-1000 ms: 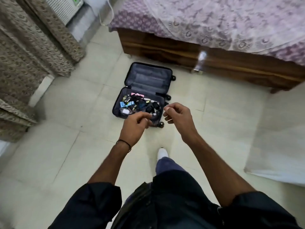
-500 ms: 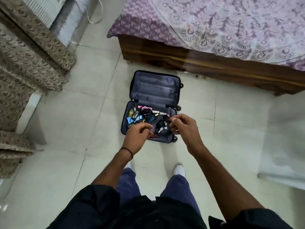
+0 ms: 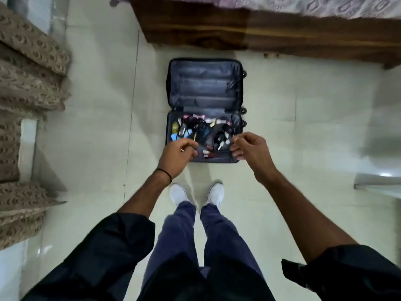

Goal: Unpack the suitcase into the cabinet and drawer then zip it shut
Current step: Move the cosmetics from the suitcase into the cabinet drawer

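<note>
- Presently, the suitcase (image 3: 205, 83) lies open flat on the tiled floor (image 3: 97, 127), at 12 o'clock from the person's white shoes (image 3: 178, 193).
- Its lid half, showing grey lining, is on the 12 o'clock side. The 6 o'clock half holds a jumble of small items (image 3: 195, 131), too blurred to name singly.
- The left hand (image 3: 176, 155) hovers over the 7 o'clock corner of the filled half with its fingers curled inward. Whether they pinch anything cannot be told.
- The right hand (image 3: 249, 151) hovers over the 5 o'clock corner, fingers curled and thumb close to forefinger. Any hold cannot be told.
- A dark wrist cord (image 3: 165, 172) circles the left wrist.
- A wooden bed frame (image 3: 260, 33) stands at 12 to 1 o'clock beyond the suitcase.
- A patterned curtain (image 3: 28, 83) hangs at 9 o'clock.
</note>
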A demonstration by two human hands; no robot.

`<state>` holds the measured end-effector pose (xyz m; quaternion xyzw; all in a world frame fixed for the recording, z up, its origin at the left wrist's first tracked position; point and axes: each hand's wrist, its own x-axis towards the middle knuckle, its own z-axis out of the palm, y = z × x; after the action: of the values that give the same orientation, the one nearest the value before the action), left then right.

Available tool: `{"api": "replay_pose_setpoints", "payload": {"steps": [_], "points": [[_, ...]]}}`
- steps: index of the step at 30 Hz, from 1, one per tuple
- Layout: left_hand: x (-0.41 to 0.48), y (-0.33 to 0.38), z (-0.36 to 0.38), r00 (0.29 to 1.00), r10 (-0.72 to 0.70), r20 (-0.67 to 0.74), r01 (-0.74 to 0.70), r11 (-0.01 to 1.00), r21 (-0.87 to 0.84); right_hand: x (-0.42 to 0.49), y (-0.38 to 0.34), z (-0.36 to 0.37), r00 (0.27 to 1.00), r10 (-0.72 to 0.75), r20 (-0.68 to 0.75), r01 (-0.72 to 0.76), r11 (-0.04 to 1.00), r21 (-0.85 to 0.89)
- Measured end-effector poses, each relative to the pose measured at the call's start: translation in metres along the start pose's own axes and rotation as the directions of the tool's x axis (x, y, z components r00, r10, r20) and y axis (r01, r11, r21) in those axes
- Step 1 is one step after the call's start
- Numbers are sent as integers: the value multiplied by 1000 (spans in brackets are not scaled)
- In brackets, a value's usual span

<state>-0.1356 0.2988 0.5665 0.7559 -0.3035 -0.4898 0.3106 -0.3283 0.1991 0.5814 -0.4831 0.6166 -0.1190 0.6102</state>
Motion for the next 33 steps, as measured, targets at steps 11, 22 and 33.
{"api": "replay_pose_setpoints", "payload": {"steps": [11, 22, 33], "points": [[198, -251, 114, 993, -90, 78, 88, 996, 24, 247, 248, 91, 996, 62, 66, -48, 979, -196], [415, -474, 197, 910, 172, 377, -390, 661, 641, 460, 464, 167, 964, -151, 218, 255, 757, -602], [465, -480, 193, 738, 154, 657, -665, 330, 670, 491, 475, 165, 754, -303, 583, 655, 281, -702]]}}
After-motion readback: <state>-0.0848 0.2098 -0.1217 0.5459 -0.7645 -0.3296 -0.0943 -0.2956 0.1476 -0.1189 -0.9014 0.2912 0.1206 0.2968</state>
